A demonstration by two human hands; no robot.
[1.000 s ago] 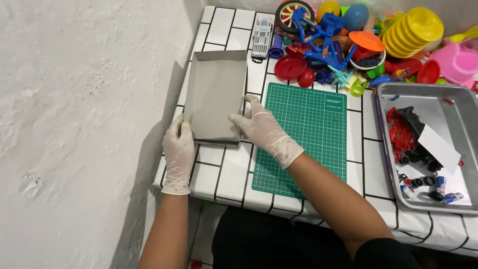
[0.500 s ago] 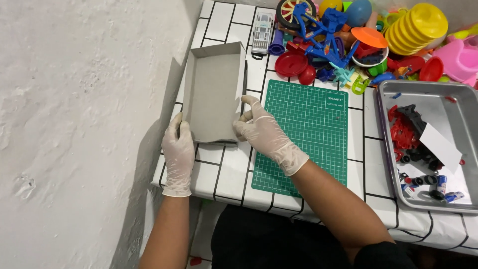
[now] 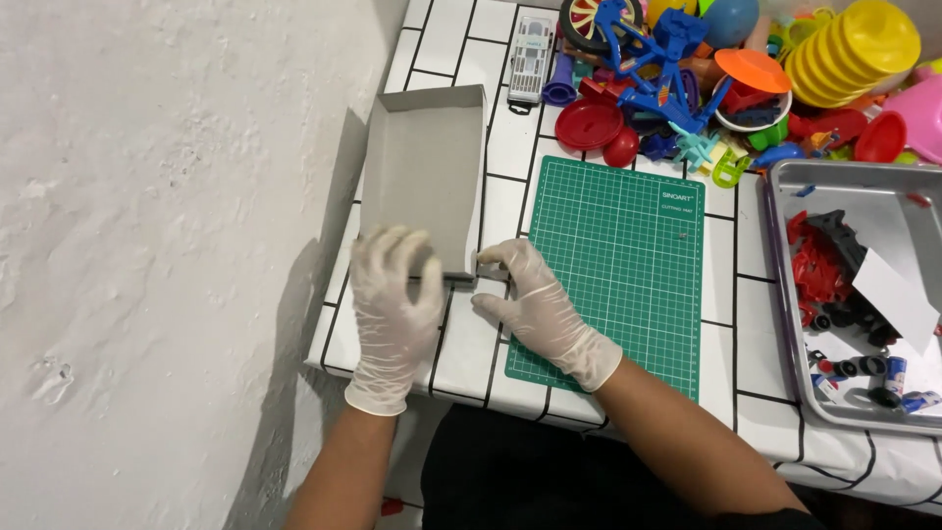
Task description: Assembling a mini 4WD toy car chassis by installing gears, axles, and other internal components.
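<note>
Gripping the near edge of the grey cardboard box (image 3: pixel 424 172) with both gloved hands, at about 9 o'clock from the green cutting mat (image 3: pixel 618 265). Left hand (image 3: pixel 392 294) clamped over the near-left corner, right hand (image 3: pixel 530 299) pinching the near-right flap between fingers and thumb. Best kept flat on the white tiled table (image 3: pixel 461 344), pressing evenly along the fold, well apart from the toy pile (image 3: pixel 687 79) at 1 o'clock and the metal tray (image 3: pixel 785 324) at 3

A rough white plastered wall (image 3: pixel 147 245) stood at left, touching a white-tiled counter (image 3: pixel 446 39) with dark grout lines, evenly lit, shadow falling on the wall.
</note>
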